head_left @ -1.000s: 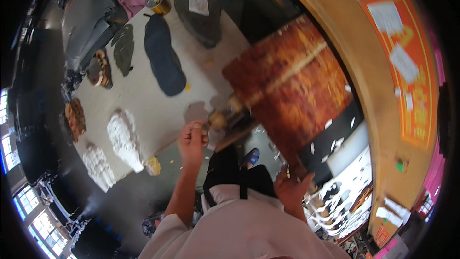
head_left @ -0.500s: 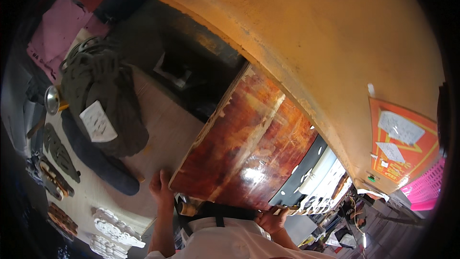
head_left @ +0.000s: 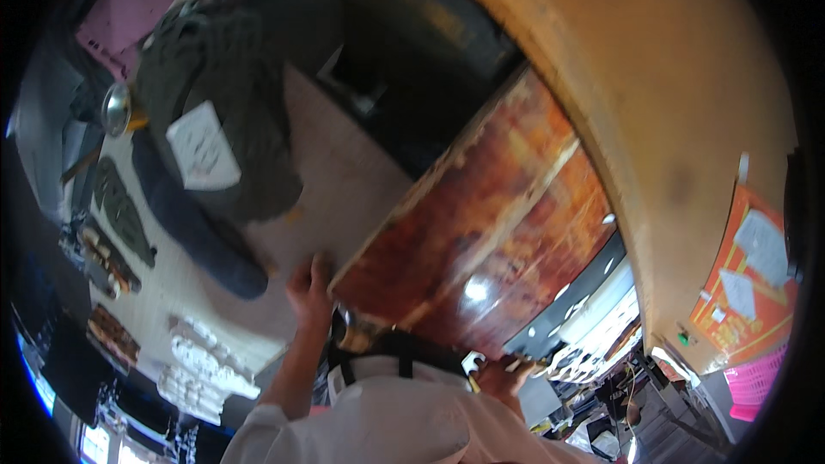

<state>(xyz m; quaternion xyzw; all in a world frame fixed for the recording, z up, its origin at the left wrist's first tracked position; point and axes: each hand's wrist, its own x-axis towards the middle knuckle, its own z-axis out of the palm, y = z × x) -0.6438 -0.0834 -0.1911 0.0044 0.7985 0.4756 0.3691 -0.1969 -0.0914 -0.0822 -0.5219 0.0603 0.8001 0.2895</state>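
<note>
My left hand [head_left: 310,286] is at the near edge of the pale table [head_left: 331,155], just beside the corner of a glossy red-brown board [head_left: 455,241]. Its fingers curl over the table edge. Farther right, my right hand [head_left: 503,378] is held close to my body below the board, with its fingers bent in. By its fingertips is a small pale piece [head_left: 471,363], too blurred to name. Whether that hand grips the piece is unclear.
A large orange-brown panel [head_left: 687,120] rises beyond the board. On the left lie dark grey-green bundled material [head_left: 249,120] under a white paper [head_left: 204,148], a long dark blue roll [head_left: 193,223] and white scalloped pieces [head_left: 202,369]. A pink basket [head_left: 754,382] stands far right.
The view has turned, so the board and panel sit farther right. My right hand has a small pale piece showing beside it now. My left hand stays at the table edge.
</note>
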